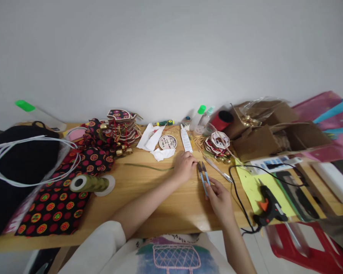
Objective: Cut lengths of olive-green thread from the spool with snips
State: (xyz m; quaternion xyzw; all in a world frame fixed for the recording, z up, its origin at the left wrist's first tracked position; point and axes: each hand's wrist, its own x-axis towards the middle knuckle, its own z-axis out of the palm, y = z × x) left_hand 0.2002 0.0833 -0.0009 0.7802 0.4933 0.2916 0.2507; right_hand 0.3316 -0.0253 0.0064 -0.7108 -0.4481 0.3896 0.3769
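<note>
Blue-handled thread snips are in my right hand, their two blades apart and pointing away from me. Just left of the blade tips, my left hand pinches one end of an olive-green ribbon. The ribbon's other end trails left across the wooden table. A spool of olive ribbon lies on its side to the left. Beyond my left hand lie a white tube and a round wooden tag with dark lettering.
Patterned fabric and a stack of ornaments with bells stand left, beside coiled white cord. Right are more octagonal ornaments, a knife, cardboard boxes and a black glue gun with its cable.
</note>
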